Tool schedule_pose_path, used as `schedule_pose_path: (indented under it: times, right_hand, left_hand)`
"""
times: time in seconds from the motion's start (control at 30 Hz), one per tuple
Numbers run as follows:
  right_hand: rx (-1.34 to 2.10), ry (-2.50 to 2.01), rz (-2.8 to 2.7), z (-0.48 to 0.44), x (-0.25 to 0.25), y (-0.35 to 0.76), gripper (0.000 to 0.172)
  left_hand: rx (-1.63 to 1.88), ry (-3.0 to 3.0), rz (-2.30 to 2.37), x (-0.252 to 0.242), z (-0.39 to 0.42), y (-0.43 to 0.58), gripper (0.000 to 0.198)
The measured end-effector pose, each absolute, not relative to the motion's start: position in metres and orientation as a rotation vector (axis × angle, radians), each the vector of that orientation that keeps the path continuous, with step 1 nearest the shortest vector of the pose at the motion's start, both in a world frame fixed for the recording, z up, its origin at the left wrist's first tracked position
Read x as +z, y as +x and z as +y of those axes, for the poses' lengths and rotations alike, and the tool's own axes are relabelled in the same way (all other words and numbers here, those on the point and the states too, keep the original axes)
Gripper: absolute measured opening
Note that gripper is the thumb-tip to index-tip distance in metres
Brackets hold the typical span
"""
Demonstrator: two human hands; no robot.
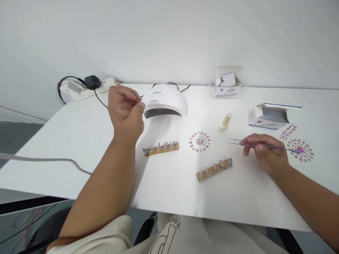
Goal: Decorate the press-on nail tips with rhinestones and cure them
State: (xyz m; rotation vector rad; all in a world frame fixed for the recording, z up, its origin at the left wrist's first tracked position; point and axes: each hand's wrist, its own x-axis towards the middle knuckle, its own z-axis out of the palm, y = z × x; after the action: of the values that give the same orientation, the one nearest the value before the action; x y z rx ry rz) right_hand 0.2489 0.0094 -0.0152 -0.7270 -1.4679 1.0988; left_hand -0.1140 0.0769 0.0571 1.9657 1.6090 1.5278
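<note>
Raised in front of the white nail lamp [165, 98], my left hand [125, 111] is closed in a pinch. A small dark tip shows by its fingertips; whether the hand holds it I cannot make out. My right hand [267, 153] is shut on purple tweezers [283, 148], their slightly parted points facing left over the table. Two brown strips, the left strip [161, 150] and the right strip [214, 170], bear upright grey nail tips. Between the hands lies a ring of small nail decorations [199, 141]; another decoration ring [304, 155] lies beyond my right wrist.
A cream bottle [225, 123] stands on the white table [169, 187]. Behind are an open alcohol pad box [267, 121] and a second pad box [227, 88]. A power strip with a black plug [92, 82] lies back left. Colourful stickers [288, 131] lie at right.
</note>
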Motion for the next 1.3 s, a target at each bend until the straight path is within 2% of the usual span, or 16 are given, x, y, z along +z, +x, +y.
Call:
schedule_pose_path:
  times: [0.17, 0.33, 0.43, 0.63, 0.7, 0.83, 1.17, 1.23, 1.3]
  right_hand:
    - [1.190, -0.769, -1.428, 0.015, -0.023, 0.251, 0.014]
    - [1.261, -0.842, -1.363, 0.016, -0.025, 0.248, 0.010]
    - [1.340, -0.944, -1.299, 0.016, -0.023, 0.246, 0.015]
    - [1.409, -0.983, -1.255, 0.019, -0.019, 0.242, 0.020]
    - [1.404, -0.974, -1.271, 0.019, -0.018, 0.241, 0.019]
    - [1.403, -0.960, -1.285, 0.020, -0.017, 0.241, 0.018]
    - [1.394, -0.957, -1.325, 0.020, -0.020, 0.244, 0.017]
    - [1.393, -0.949, -1.323, 0.020, -0.019, 0.243, 0.016]
    - [1.397, -0.941, -1.321, 0.020, -0.017, 0.242, 0.015]
  left_hand:
    - [0.925, 2.148, 1.580, 0.042, 0.071, -0.132, 0.004]
    - [0.520, 2.194, 1.506, 0.055, 0.057, -0.128, 0.015]
    - [0.123, 2.226, 1.403, 0.071, 0.049, -0.104, 0.028]
    - [-0.391, 2.494, 1.354, 0.069, 0.044, -0.047, 0.033]
    - [-0.464, 2.574, 1.473, 0.060, 0.045, -0.034, 0.036]
    - [-0.509, 2.554, 1.634, 0.045, 0.044, -0.020, 0.055]
    - [-0.436, 2.605, 1.512, 0.036, 0.040, -0.028, 0.035]
    - [-0.367, 2.615, 1.530, 0.033, 0.039, -0.030, 0.045]
    - [-0.309, 2.604, 1.531, 0.031, 0.038, -0.031, 0.066]
